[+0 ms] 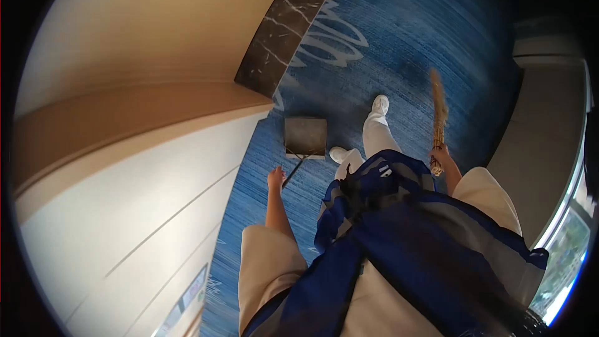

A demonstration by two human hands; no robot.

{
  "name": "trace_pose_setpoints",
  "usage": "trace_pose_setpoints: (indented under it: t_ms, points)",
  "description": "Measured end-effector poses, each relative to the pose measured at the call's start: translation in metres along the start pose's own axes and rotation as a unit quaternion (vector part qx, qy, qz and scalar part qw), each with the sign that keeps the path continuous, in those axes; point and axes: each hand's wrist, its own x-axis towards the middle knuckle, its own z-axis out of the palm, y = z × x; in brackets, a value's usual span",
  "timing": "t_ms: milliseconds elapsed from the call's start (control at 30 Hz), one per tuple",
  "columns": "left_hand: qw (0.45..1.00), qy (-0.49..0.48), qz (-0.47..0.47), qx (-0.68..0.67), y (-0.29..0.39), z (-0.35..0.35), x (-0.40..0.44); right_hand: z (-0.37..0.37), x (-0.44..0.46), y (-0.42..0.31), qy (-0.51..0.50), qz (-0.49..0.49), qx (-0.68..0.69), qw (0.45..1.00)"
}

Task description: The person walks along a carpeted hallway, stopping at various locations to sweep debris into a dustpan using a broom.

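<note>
My left hand is closed around the thin dark handle of a dustpan. The dustpan's grey-brown pan rests on the blue carpet, left of my white shoes. On the right, my right hand grips the bound end of a straw hand broom. The broom's bristles point away from me, above or on the carpet; which one I cannot tell. A gap of carpet and my legs separate the broom from the dustpan.
Blue patterned carpet covers the floor. A pale wall and a dark marble panel stand on the left. A grey ledge and a window are on the right. My blue apron hangs in front of me.
</note>
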Motion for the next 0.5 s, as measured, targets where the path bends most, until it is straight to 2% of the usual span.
trace_pose_setpoints:
  t_ms: [33,67,100,133,200,300,500]
  points:
    - [1.0,0.012,-0.007,-0.024,0.009,0.001,-0.004,-0.017,0.022,0.01,-0.002,0.006,0.01,1.0]
    - [0.998,0.025,-0.013,-0.047,0.016,0.003,-0.009,-0.04,0.065,0.036,-0.196,0.064,0.154,0.966]
    - [0.997,0.007,0.009,-0.071,0.024,-0.002,-0.01,-0.057,0.095,0.055,-0.378,0.112,0.291,0.872]
    - [0.998,0.005,0.019,-0.06,0.039,-0.004,-0.014,-0.069,0.109,0.066,-0.38,0.109,0.305,0.867]
    - [0.995,0.065,-0.011,-0.074,0.075,-0.001,-0.022,-0.091,0.116,0.077,-0.478,0.042,0.421,0.77]
    - [0.994,0.071,-0.035,-0.07,0.134,0.013,-0.029,-0.11,0.125,0.08,-0.43,0.046,0.445,0.784]
    - [0.999,0.025,0.011,-0.029,0.261,0.078,-0.025,-0.13,0.107,0.081,-0.35,0.057,0.466,0.811]
